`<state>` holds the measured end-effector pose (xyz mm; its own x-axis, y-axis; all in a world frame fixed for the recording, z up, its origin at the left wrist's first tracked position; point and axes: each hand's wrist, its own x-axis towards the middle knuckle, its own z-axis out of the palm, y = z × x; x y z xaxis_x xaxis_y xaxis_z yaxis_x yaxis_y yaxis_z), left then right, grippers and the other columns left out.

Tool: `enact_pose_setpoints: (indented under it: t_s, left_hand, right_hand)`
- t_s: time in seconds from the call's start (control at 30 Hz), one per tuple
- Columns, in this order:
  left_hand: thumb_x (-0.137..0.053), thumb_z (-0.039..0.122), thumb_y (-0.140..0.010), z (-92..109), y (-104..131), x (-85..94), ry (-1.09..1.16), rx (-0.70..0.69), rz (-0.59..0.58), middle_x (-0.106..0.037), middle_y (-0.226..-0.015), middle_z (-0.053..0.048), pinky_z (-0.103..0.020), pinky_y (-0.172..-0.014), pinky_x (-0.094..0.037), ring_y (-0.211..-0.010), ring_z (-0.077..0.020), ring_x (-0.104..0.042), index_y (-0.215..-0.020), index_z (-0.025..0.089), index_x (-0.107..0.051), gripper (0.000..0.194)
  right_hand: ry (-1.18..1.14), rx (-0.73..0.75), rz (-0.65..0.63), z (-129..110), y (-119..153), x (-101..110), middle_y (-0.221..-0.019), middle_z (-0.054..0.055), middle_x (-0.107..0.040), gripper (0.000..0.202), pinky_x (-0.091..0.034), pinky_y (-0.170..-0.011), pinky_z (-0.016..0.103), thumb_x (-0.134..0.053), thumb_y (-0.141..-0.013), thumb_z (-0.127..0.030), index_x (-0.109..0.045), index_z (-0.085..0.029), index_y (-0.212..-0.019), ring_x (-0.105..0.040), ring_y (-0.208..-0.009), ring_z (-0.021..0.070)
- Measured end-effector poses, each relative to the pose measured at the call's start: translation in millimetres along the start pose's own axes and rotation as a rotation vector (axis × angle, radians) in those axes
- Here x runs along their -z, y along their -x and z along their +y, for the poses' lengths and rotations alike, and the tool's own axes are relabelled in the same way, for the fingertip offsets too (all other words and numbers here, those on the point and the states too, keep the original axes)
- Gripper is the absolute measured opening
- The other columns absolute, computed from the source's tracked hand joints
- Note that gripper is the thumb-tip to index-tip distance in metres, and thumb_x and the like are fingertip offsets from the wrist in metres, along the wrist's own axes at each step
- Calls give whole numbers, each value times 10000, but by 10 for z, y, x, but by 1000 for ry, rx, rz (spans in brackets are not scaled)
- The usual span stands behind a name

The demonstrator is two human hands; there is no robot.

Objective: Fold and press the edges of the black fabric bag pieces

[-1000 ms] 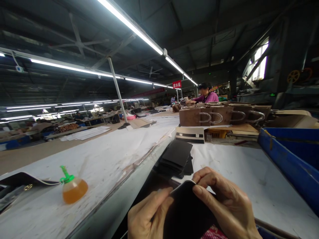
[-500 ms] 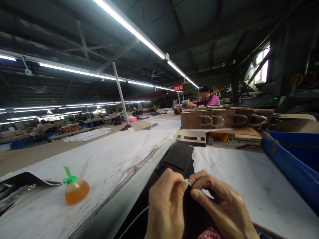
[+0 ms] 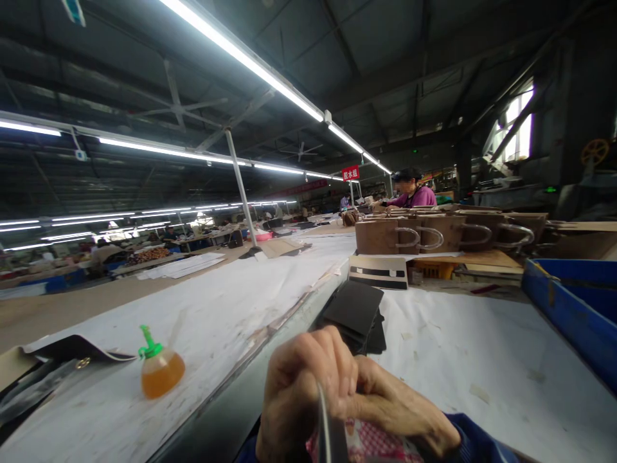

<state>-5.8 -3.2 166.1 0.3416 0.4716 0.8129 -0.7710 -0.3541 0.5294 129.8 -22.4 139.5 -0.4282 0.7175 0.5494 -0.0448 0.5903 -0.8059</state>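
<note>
Low in the middle of the view, my left hand is closed on a black strip with a pale edge, which hangs down toward my lap. My right hand touches it from the right, its thumb and fingers pinched on the strip's upper part, mostly hidden between the hands. Just beyond them lies a stack of black pieces. Behind that stack stands a cream piece with black bands.
A bottle of amber liquid stands on the left table, near black material. Brown bags with looped handles line the back right, beside a blue bin. A person in purple is behind the bags.
Both hands have turned and drawn close together, and the strip's pale edge now faces me. The black stack shows more fully, and the whole view has shifted slightly.
</note>
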Motion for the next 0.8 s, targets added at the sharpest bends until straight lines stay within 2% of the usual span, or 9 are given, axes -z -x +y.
enact_pose_setpoints:
  t_s: [0.07,0.13,0.17,0.23,0.3,0.47,0.57,0.67,0.8]
  left_hand:
    - [-705,421,-889,97,74,82,-54,35,71,-574,-571,16,-233,-676,-525,-665,-127,-596,-673,215,-657,303]
    - [-687,484,-885,255,218,194,-138,164,211,-774,-966,-45,-308,-839,-594,-944,-208,-715,-864,242,-773,258]
    - [-671,581,-857,339,306,247,-147,256,281,-760,-1175,-76,-383,-912,-600,-1094,-287,-706,-1033,253,-783,388]
    - [-656,729,-774,474,473,335,-191,436,321,-704,-1318,-99,-475,-997,-563,-1221,-381,-647,-1242,263,-723,664]
    - [-744,706,-707,529,588,394,-402,518,282,-716,-1302,-72,-411,-999,-566,-1208,-356,-662,-1278,292,-702,707]
    - [-678,472,-891,393,643,475,-1010,376,323,-748,-1242,42,-162,-937,-552,-1153,-161,-702,-1167,385,-713,292]
    - [-606,420,-949,312,655,501,-1129,320,287,-731,-1282,22,-138,-872,-571,-1113,-151,-723,-1213,354,-664,278]
    - [-567,390,-975,266,678,496,-1247,273,293,-776,-1177,30,-116,-797,-578,-1057,-142,-745,-1190,341,-646,234]
    - [-526,299,-1000,180,726,478,-1355,163,79,-801,-835,81,-76,-622,-555,-770,-108,-784,-1106,331,-618,144]
  right_hand:
    - [4,-30,15,16,22,11,-646,-42,-524,490,-473,-579,213,-631,-888,-648,-620,-192,-710,-527,-621,119]
    - [150,-43,125,-31,85,69,-671,-35,-534,468,-435,-571,221,-601,-933,-609,-586,-192,-721,-502,-621,117]
    - [259,-38,178,-67,118,100,-682,-30,-552,440,-425,-572,226,-578,-964,-570,-577,-197,-730,-507,-624,120]
    - [490,-1,245,-135,166,138,-678,-27,-572,387,-409,-551,232,-546,-1003,-484,-560,-208,-733,-518,-601,122]
    - [669,46,264,-163,184,137,-670,-29,-583,328,-400,-530,234,-540,-1017,-401,-556,-215,-746,-530,-574,121]
    - [859,97,236,-73,176,77,-671,-24,-612,261,-414,-501,244,-533,-1020,-291,-577,-215,-774,-563,-542,127]
    - [874,94,220,-29,163,73,-654,-24,-621,276,-416,-485,249,-543,-1018,-302,-587,-215,-760,-573,-524,130]
    - [880,116,177,-11,123,23,-764,10,-686,263,-473,-558,250,-484,-1055,-367,-657,-203,-943,-641,-625,147]
    - [943,255,177,75,55,-167,-733,26,-651,441,-430,-534,264,-306,-1102,-415,-631,-171,-931,-598,-594,143]
